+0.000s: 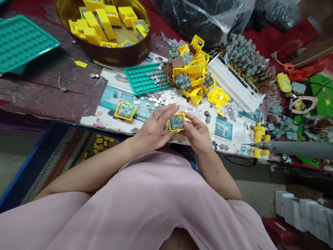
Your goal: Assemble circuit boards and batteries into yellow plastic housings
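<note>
A small yellow plastic case (177,122) with a grey-green part inside is pinched in my right hand (198,133), its open side up. My left hand (153,127), with a ring on one finger, lies close along the case's left side with its fingers stretched out. Whether the left fingertips touch the case I cannot tell. Left of my left hand, a second yellow case (125,111) with a similar part rests on the printed cardboard (109,119). Just beyond my hands lie loose button cells (156,100).
A round tin (111,55) of yellow cases stands at the back left. Behind my hands are a green tray (137,81), a heap of yellow cases (196,67) and yellow pieces (218,97). A white rack (234,83) and an electric screwdriver (291,147) are at right.
</note>
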Demonstrator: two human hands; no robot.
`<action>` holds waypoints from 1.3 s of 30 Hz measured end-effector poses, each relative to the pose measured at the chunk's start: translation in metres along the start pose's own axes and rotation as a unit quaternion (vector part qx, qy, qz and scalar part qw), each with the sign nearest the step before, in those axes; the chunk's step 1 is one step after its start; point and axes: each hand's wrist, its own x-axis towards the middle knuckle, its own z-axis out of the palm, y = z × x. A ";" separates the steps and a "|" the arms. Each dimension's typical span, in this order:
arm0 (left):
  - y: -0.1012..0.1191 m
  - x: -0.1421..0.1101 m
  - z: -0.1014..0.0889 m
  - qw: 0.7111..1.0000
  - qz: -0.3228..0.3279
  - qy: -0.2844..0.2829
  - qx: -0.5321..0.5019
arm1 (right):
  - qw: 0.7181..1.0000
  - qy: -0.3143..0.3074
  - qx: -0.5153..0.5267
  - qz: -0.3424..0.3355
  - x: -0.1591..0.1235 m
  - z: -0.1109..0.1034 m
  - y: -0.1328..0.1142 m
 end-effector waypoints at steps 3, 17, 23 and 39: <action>-0.001 -0.004 -0.001 0.999 -0.032 0.013 -0.012 | 1.000 0.011 0.022 0.008 -0.001 0.003 -0.001; 0.001 -0.004 -0.001 0.994 -0.092 0.020 -0.046 | 0.999 0.031 0.001 0.035 -0.001 0.001 0.005; -0.002 -0.003 0.002 0.999 -0.044 0.002 -0.010 | 1.000 0.021 0.007 0.021 -0.001 0.003 0.005; -0.001 0.002 -0.003 0.977 -0.121 0.052 -0.165 | 1.000 0.009 -0.029 0.003 -0.007 -0.008 -0.002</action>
